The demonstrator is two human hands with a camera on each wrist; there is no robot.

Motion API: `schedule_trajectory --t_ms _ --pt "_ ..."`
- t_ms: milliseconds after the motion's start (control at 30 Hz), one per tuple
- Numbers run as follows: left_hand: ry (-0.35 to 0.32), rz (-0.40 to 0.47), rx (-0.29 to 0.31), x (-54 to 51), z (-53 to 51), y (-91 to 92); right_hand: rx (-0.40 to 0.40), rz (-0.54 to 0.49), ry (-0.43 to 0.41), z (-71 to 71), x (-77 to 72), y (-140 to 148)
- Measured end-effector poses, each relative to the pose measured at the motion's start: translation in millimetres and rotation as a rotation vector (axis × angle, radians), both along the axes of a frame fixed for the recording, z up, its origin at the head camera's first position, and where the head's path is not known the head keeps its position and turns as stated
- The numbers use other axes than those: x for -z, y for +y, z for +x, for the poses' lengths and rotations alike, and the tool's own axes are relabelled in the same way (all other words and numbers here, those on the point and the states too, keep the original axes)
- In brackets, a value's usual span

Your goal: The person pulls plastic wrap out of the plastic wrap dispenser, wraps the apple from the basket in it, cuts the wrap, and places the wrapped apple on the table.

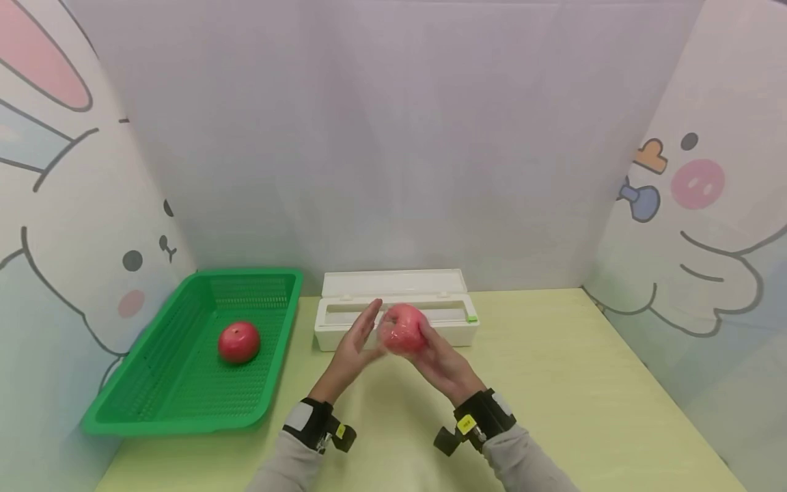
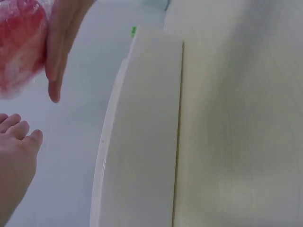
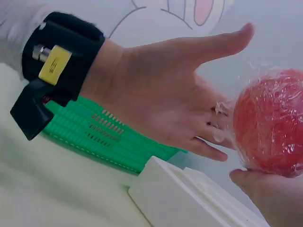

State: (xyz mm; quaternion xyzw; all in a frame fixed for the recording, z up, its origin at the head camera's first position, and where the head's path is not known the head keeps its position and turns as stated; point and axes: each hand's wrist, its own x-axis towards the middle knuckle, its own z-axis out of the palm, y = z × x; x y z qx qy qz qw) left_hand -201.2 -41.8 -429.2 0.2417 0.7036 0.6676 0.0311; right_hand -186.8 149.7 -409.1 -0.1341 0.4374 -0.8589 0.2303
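Pale yellow table (image 1: 529, 383). Green basket (image 1: 178, 428) on left. White box (image 1: 393, 282), far middle, lid up. Left hand (image 1: 353, 350): fingers extended, holding nothing; contact unclear. Right hand (image 1: 443, 363) grips film-wrapped red fruit (image 1: 402, 329) from right, raised, near side of box. Bare red fruit (image 1: 238, 342) inside basket.

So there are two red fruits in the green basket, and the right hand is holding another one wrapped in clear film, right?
Not quite: the head view shows only one red fruit in the green basket, not two. The right hand is indeed holding another, film-wrapped fruit.
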Motion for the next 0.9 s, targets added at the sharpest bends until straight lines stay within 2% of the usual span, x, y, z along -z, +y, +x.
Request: schedule_trajectory --t_ms 67,133,267,333,400,500,633,733,833,900 --pt "0.058 -0.098 -0.035 2.5 5.3 -3.6 -0.082 -0.119 -0.069 3.9 2.2 4" --pt "0.092 -0.177 -0.050 3.6 10.4 -3.6 -0.160 -0.174 -0.101 7.6 6.3 7" --pt "0.105 -0.190 -0.031 3.5 17.4 0.4 -0.292 -0.207 -0.072 11.3 14.9 8" --pt "0.105 -0.201 -0.033 2.9 20.1 1.8 -0.320 -0.216 -0.060 11.7 17.7 7" --pt "0.104 -0.213 -0.054 3.0 22.4 1.9 -0.311 -0.199 -0.058 11.8 19.2 7" --pt "0.104 -0.223 -0.098 2.9 23.3 2.4 -0.199 -0.042 0.007 13.0 17.3 8" --pt "0.130 -0.247 -0.179 6.3 21.0 2.6 0.095 0.337 0.184 19.4 11.7 7" --pt "0.161 -0.310 -0.249 10.2 19.7 4.5 0.285 0.587 0.335 26.6 8.9 1" --pt "0.209 -0.374 -0.296 11.6 19.9 9.1 0.403 0.736 0.456 32.0 8.5 -7" --pt "0.271 -0.427 -0.315 11.6 20.6 13.3 0.464 0.805 0.482 33.7 10.0 -11"
